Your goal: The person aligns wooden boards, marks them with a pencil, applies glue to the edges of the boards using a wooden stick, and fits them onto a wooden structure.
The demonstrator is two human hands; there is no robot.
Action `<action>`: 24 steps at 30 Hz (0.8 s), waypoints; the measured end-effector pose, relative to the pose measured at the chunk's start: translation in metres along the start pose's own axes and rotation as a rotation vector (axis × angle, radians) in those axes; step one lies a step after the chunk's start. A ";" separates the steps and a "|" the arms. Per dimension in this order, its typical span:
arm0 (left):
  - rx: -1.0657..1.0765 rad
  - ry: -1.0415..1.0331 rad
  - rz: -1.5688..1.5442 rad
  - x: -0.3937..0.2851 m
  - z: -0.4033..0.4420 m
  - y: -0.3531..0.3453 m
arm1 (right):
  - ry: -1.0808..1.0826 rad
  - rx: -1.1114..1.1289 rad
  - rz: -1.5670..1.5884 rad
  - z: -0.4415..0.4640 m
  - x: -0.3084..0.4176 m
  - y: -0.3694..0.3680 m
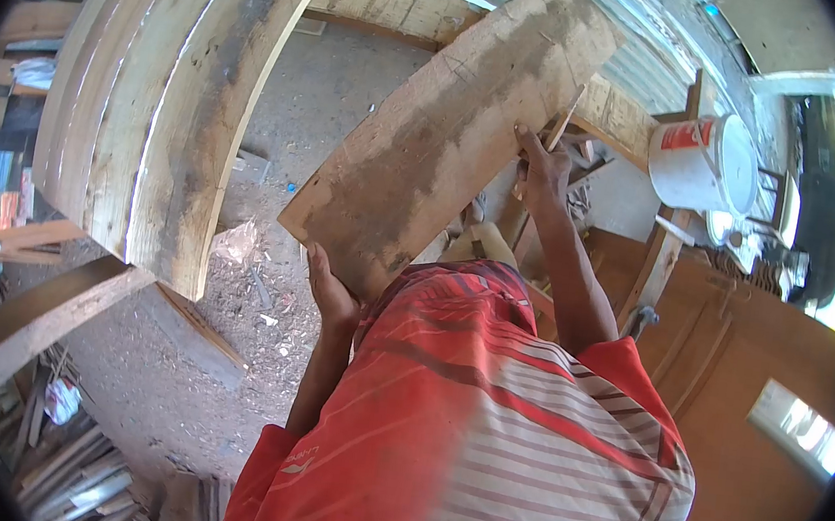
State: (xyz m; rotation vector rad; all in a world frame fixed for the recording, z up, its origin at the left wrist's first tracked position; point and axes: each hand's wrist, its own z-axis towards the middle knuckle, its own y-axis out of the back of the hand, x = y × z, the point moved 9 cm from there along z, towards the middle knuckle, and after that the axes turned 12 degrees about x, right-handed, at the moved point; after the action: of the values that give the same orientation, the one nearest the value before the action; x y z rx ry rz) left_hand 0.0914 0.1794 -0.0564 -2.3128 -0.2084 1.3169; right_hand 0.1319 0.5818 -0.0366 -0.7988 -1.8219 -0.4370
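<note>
A wide, stained wooden board (450,133) slants across the view in front of me, its near end close to my waist. My left hand (332,293) grips the lower end, with the thumb on the upper face and the other fingers hidden beneath. At the right edge of the board, my right hand (544,169) is closed, its thumb against the wood. A thin, pointed, pencil-like stick (565,117) juts up from that hand; its exact kind cannot be made out.
Several planks (193,88) lie side by side at the left, on a timber support (50,316). A white bucket (683,166) with a red label stands on a beam at the right. Below it is a brown wooden panel (727,391). Scrap wood (75,479) lies at the lower left.
</note>
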 end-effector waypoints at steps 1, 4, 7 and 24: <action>0.046 -0.081 0.147 0.006 -0.003 0.019 | -0.018 0.035 0.038 0.004 0.000 -0.001; 0.030 -0.283 0.454 -0.031 -0.036 -0.020 | -0.085 0.139 0.095 0.008 0.008 -0.002; -0.008 -0.498 1.373 -0.050 -0.071 -0.038 | -0.161 0.243 0.076 0.011 0.024 -0.003; 0.372 -0.598 1.411 -0.107 -0.062 -0.136 | 0.440 0.279 -0.451 -0.058 0.210 0.091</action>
State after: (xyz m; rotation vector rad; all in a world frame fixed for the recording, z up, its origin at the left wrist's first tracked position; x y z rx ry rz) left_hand 0.1002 0.2417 0.1161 -1.5066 1.5853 2.3081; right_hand 0.1872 0.6769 0.1722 -0.0785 -1.5865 -0.5782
